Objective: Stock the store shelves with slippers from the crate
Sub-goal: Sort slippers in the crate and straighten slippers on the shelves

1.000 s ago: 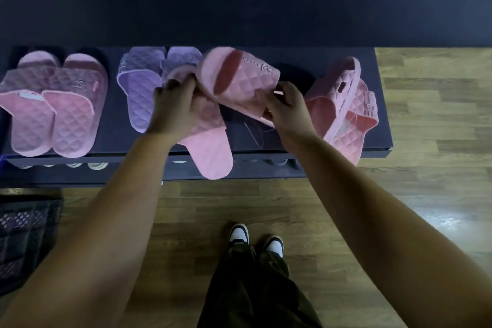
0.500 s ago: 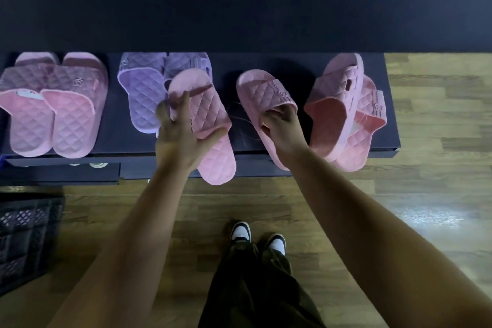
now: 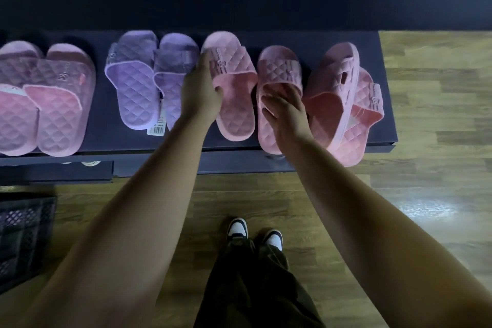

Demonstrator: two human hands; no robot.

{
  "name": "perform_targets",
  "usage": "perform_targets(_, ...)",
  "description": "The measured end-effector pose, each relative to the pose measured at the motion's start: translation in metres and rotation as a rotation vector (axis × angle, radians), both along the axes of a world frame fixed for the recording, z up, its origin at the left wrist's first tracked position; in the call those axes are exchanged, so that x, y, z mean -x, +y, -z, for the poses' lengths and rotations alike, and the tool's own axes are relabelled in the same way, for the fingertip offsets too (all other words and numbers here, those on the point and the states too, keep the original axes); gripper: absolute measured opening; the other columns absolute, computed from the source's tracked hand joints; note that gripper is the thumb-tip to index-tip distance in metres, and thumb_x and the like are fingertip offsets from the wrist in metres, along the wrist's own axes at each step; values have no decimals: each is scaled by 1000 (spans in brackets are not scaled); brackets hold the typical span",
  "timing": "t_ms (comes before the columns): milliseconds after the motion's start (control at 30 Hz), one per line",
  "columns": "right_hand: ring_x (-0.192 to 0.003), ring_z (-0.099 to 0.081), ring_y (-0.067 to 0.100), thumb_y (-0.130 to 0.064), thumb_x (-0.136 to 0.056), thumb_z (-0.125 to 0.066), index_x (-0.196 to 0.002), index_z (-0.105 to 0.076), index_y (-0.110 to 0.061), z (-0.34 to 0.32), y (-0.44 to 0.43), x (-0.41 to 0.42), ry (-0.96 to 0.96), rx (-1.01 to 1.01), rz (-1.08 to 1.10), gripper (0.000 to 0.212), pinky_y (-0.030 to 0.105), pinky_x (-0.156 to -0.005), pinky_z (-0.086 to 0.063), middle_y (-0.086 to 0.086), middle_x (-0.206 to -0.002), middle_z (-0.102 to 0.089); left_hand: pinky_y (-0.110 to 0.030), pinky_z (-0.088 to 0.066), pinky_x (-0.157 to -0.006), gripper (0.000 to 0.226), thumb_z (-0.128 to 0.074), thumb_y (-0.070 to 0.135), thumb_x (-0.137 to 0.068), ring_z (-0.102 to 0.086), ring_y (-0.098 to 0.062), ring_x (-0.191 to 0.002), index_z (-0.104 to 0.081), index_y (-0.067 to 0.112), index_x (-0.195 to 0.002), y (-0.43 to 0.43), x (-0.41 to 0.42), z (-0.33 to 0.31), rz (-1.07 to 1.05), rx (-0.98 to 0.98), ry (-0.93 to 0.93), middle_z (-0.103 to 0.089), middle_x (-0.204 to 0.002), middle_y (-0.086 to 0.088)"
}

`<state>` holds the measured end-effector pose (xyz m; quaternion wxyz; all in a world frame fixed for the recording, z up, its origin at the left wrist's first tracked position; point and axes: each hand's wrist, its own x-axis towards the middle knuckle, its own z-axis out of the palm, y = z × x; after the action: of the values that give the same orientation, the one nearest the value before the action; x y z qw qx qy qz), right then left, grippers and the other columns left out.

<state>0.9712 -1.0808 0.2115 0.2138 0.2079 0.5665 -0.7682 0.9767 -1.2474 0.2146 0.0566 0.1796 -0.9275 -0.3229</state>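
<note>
Pink slipper pair (image 3: 237, 114) on shelf (image 3: 101, 120), toes away; left hand (image 3: 202, 90) grips one, right hand (image 3: 285, 112) flat on other.

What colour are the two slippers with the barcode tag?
The quilted rubber slippers are light purple, seen best in the head view.

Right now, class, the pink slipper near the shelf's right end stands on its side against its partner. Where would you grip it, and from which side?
I'd grip the quilted strap of the tilted slipper, coming from the front: its opening faces that way, so fingers slip in and the thumb closes on top. Its partner blocks the right side.
</note>
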Motion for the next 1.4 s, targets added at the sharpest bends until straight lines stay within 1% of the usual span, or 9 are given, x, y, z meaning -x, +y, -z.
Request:
perform_targets(233,-101,-61,27,-17,-66,-65,-103,-54,-23,4,-1,5,12,-137,-28,39,42,-98,-48,7,-105,-62,-37,-49,-94,90,-63,-9,-77,-47,-27,-129,-20,18,-151,1,-18,37,102,14,-16,-28,-155,-7)
perform_targets(533,-79,-51,20,-1,-78,-56,-103,-56,-4,-6,-1,8,10,-68,-161,26,28,-71,-43,10,-83,-54,-44,-45,-99,88,-64,-10,-73,-43,-34,-130,-27,15,-149,-11,-27,40,152,61,-69,-32,-152,-11)
perform_targets(667,-83,-59,26,-2,-86,-53,-107,-63,3,-32,13,5,139,-338,-190,24,34,-75,-50,25,-96,-66,-43,-42,-98,46,-60,8,-80,-49,-34,-119,-55,10,-126,12,-30,27,95,170,71,-53,-133,-12)
perform_targets(800,-92,-68,29,0,-92,-51,-106,-65,-6,-72,52,6,295,-269,-128,20,42,-83,-58,17,-103,-69,-31,-47,-87,21,-56,14,-88,-61,-23,-102,-65,8,-106,52,-28,-4,88,13,252,-65,-109,-9)
perform_targets(933,-68,-66,22,2,-89,-48,-92,-66,-7,-66,111,10,339,-426,36,21,32,-63,-55,9,-78,-70,-6,-39,-60,16,-57,18,-92,-59,-5,-69,-69,8,-90,109,-23,-24,125,-213,230,-68,-81,4)
perform_targets(1000,-65,-65,19,-3,-83,-48,-86,-66,-15,-43,144,11,362,-611,56,22,31,-60,-52,5,-77,-70,-18,-32,-51,30,-57,25,-93,-50,-7,-54,-60,8,-68,137,-19,-25,139,-262,173,-59,-60,6)
perform_targets(1133,-75,-59,17,-11,-76,-64,-91,-57,-27,6,195,16,381,-980,24,23,39,-66,-54,0,-91,-63,-26,-31,-48,46,-60,34,-91,-43,-7,-42,-49,16,-50,178,-6,-14,54,-516,-5,-50,-42,2)
perform_targets(1333,-83,-63,31,-31,-84,-56,-97,-52,-29,37,218,34,318,-1035,-139,14,45,-68,-53,4,-91,-65,-26,-38,-57,36,-67,24,-86,-49,-16,-54,-61,-7,-68,208,16,-8,-191,-756,1,-57,-56,-9)
perform_targets(1400,-88,-63,33,-26,-90,-54,-103,-61,-17,36,222,45,313,-1103,-197,17,33,-68,-46,11,-95,-69,-16,-34,-51,33,-67,16,-85,-43,-3,-44,-57,5,-55,215,20,-13,-217,-672,49,-52,-43,9)
